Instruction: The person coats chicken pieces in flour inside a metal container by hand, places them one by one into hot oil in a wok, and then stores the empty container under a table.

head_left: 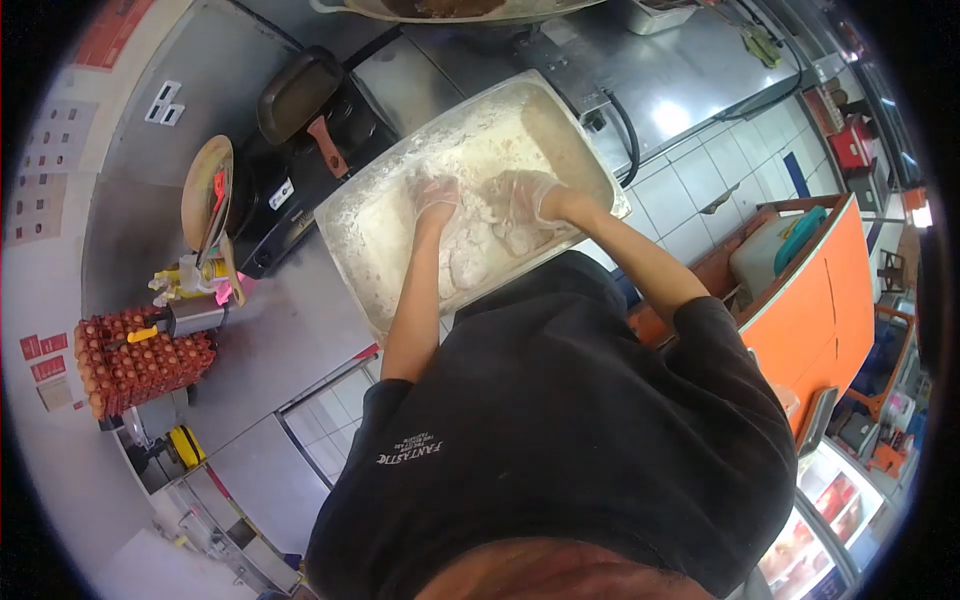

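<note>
A large, deep metal tray (345, 215) of white flour (490, 130) sits tilted in view in front of me. Both my hands are inside it, in clear disposable gloves dusted with flour. My left hand (436, 193) is pushed into the flour on the left; its fingertips are hidden. My right hand (527, 195) curls over a flour-coated lump (520, 235), which looks like a piece of meat. More coated pieces (468, 262) lie between my hands and along the tray's near side. The coating hides their exact kind.
Left of the tray stand a black stove (290, 185) with a dark square pan (300, 95) and a round pan (208, 190). Stacked egg trays (140, 360) fill the counter's left end. A large wok (460, 10) is beyond the tray; an orange cabinet (815, 300) stands to my right.
</note>
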`<state>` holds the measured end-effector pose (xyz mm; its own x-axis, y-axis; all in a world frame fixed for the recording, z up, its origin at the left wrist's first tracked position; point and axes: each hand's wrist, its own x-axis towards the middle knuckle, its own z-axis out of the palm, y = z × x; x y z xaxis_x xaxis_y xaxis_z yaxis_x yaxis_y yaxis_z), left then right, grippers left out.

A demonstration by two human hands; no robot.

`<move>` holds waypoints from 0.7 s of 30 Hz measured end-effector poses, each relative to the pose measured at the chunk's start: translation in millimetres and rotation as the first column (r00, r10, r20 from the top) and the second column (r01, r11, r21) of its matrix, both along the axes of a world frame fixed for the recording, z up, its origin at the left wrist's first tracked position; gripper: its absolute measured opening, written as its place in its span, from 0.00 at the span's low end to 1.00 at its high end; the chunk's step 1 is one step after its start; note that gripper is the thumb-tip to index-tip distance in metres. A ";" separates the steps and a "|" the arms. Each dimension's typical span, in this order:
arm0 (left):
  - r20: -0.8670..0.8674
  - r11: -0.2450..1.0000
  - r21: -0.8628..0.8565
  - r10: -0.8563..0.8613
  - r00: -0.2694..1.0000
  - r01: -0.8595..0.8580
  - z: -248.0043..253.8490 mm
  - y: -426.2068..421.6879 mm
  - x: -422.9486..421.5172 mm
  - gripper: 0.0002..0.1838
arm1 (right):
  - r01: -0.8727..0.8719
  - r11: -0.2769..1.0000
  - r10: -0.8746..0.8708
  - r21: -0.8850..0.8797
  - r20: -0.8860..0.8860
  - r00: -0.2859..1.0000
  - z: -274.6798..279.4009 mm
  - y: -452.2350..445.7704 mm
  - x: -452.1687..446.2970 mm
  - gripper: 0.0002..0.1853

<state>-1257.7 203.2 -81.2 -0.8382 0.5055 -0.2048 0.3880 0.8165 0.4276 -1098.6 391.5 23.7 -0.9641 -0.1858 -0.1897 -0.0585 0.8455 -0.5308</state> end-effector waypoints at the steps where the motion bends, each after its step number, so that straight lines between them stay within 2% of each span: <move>1: -0.002 1.000 0.003 -0.005 1.000 0.005 -11.0 4.2 -7.3 0.38 | -0.067 0.996 0.073 0.058 -0.103 0.992 -11.2 -2.1 1.4 0.22; 2: 0.000 1.000 -0.020 0.023 1.000 -0.023 -19.8 8.0 -13.5 0.37 | -0.127 0.984 0.150 0.123 -0.200 0.968 -20.2 -2.9 2.2 0.22; 3: 0.003 0.998 -0.042 0.053 0.999 -0.053 -23.3 11.3 -15.6 0.36 | -0.123 0.985 0.147 0.124 -0.200 0.969 -24.7 0.4 0.0 0.22; 5: 0.017 0.993 -0.053 0.109 0.994 -0.108 16.1 15.0 -6.7 0.33 | -0.181 0.977 0.181 0.110 0.006 0.983 -32.3 8.4 -8.8 0.23; 7: 0.038 0.981 -0.079 0.181 0.983 -0.178 18.4 4.9 -3.5 0.30 | -0.197 0.972 0.196 0.128 0.020 0.980 -25.8 6.1 -5.8 0.24; 9: -0.085 0.991 -0.130 -0.033 0.996 0.022 12.9 -10.4 -9.1 0.22 | -0.210 0.969 0.207 0.132 0.036 0.978 -16.0 5.7 -2.2 0.25; 10: -0.074 0.989 -0.144 -0.028 0.997 0.018 18.1 -20.2 -5.9 0.22 | -0.159 0.982 0.157 0.098 0.027 0.987 -7.8 10.7 -2.4 0.21; 12: -0.210 0.914 -0.321 -0.325 0.922 0.248 32.6 -34.8 -3.2 0.20 | -0.119 0.991 0.117 0.058 0.029 0.993 -23.7 23.3 -8.2 0.17; 14: -0.261 0.923 -0.280 -0.337 0.905 0.263 46.0 -45.3 2.3 0.20 | 0.146 0.989 -0.146 -0.003 -0.046 0.988 -64.0 39.1 -19.5 0.19; 15: -0.257 0.968 -0.155 -0.231 0.938 0.196 52.5 -49.1 7.4 0.20 | 0.144 0.990 -0.144 -0.005 -0.040 0.989 -66.7 41.7 -20.4 0.19; 16: -0.240 0.992 -0.028 -0.123 0.963 0.120 63.6 -50.7 14.2 0.19 | 0.223 0.972 -0.225 -0.071 -0.009 0.974 -66.5 43.7 -20.4 0.20; 17: -0.235 0.993 -0.029 -0.120 0.965 0.117 74.5 -50.6 20.9 0.19 | 0.301 0.944 -0.301 -0.134 0.028 0.953 -66.2 45.3 -20.1 0.20; 18: -0.170 0.990 0.132 -0.029 0.985 0.052 91.0 -49.0 30.3 0.17 | 0.298 0.945 -0.296 -0.136 0.034 0.954 -61.1 43.2 -19.1 0.20; 19: -0.096 0.958 0.286 0.053 0.994 -0.024 100.3 -47.4 33.8 0.16 | 0.208 0.978 -0.209 -0.012 -0.050 0.977 -51.6 40.7 -21.6 0.20; 20: -0.096 0.958 0.286 0.060 0.994 -0.030 104.4 -46.4 34.1 0.16 | 0.122 0.985 -0.106 0.121 -0.124 0.987 -42.3 37.7 -25.9 0.19; 21: -0.095 0.911 0.401 0.142 0.985 -0.092 103.5 -47.6 35.4 0.16 | 0.114 0.986 -0.099 0.120 -0.120 0.988 -41.1 36.0 -30.2 0.19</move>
<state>-1222.3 155.5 22.3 -0.9020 0.4209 0.0962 0.3682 0.6337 0.6803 -1128.8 427.5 -17.4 -0.9936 -0.0623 -0.0939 -0.0179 0.9098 -0.4146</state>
